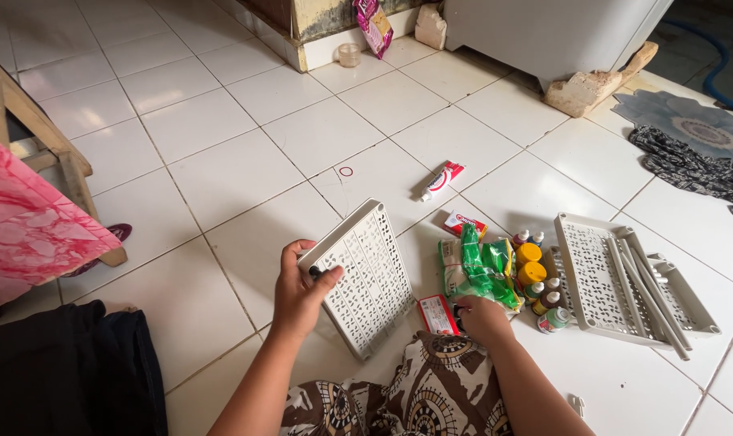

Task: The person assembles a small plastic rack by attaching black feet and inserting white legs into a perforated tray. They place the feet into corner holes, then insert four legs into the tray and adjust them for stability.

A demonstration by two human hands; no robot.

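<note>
Left hand fingers clamped on corner of white perforated plastic tray, likely light, stiff, best gripped by rim; right hand fingers curled together, touching green packets just beyond them

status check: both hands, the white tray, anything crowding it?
Left hand gripping perforated white tray by its corner, tray tilted off the floor. Right hand on green packets. Small bottles and red box close beside.
</note>
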